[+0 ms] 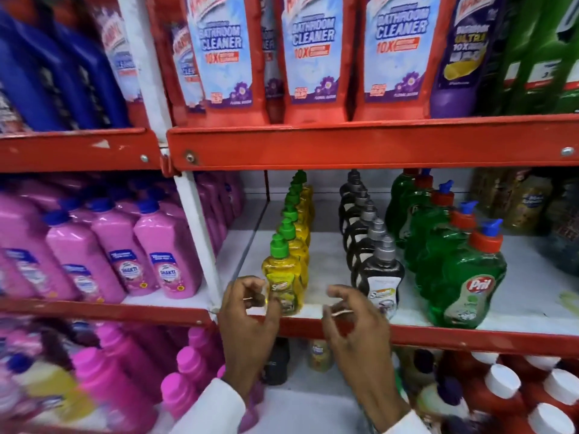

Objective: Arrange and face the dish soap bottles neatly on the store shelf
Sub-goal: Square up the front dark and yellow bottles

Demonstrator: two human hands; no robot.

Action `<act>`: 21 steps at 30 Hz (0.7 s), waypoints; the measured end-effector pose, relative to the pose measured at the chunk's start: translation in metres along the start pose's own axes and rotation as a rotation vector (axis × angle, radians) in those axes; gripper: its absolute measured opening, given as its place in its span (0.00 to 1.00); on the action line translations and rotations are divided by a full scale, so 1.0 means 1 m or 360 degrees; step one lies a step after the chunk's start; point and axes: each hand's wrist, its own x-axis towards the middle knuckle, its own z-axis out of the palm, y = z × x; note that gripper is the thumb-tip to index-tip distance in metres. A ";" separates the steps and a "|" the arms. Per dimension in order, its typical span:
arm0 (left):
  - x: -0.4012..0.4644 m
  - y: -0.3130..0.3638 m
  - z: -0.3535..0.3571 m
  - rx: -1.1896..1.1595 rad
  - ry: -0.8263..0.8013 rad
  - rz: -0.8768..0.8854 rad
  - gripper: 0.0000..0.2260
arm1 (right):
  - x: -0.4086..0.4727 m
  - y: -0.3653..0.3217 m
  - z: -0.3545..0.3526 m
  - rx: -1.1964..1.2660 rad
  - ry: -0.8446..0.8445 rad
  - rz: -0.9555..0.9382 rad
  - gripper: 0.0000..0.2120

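On the white middle shelf [326, 261] three single-file rows of dish soap run front to back: yellow bottles with green caps [283, 277], black bottles with grey caps [380, 274], and green Pil bottles with red-and-blue caps [470, 277]. My left hand [247, 317] hovers at the shelf's front edge, fingers curled and apart, touching or almost touching the left side of the front yellow bottle. Between the yellow and black rows my right hand [357, 327] is held with loosely curled fingers and nothing in it.
Red bathroom cleaner pouches [313, 57] fill the shelf above, behind a red shelf lip [360, 145]. Pink bottles [119, 258] stand left of the white upright post [197, 233]. Below are pink bottles [188, 371] and red bottles with white caps [507, 389]. Dark jars [529, 208] sit far right.
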 end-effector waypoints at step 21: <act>0.045 -0.062 -0.007 -0.0176 -0.0940 -0.0210 0.18 | 0.029 0.015 0.046 -0.0104 -0.0542 0.0332 0.14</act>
